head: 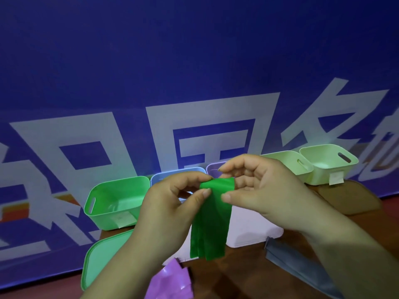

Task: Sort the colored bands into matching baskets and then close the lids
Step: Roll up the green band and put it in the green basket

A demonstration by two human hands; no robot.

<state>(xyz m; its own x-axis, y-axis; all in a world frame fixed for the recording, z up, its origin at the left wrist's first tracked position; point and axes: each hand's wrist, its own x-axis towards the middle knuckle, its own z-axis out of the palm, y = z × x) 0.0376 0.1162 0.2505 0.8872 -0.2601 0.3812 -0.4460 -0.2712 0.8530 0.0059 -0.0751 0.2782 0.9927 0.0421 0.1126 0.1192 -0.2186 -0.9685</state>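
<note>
A blue banner (194, 61) with large white characters fills the far side behind the brown bench (244, 272). Along the bench's far edge stands a row of open baskets: a green basket (116, 201) at the left, a blue basket (172, 174) and a purple basket (212, 167) mostly hidden behind the hands, and two pale green baskets (287, 164) (328, 164) at the right. A green lid (101, 262) lies near the green basket, a white lid (252, 223) in the middle, and a brown lid (349, 197) at the far right. The left hand (172, 203) and right hand (259, 186) are raised above the white lid, each pinching the top fold of the green band (211, 219), which hangs down in layers. A grey-blue band (298, 268) lies near right, and a purple band (170, 281) near centre.
</note>
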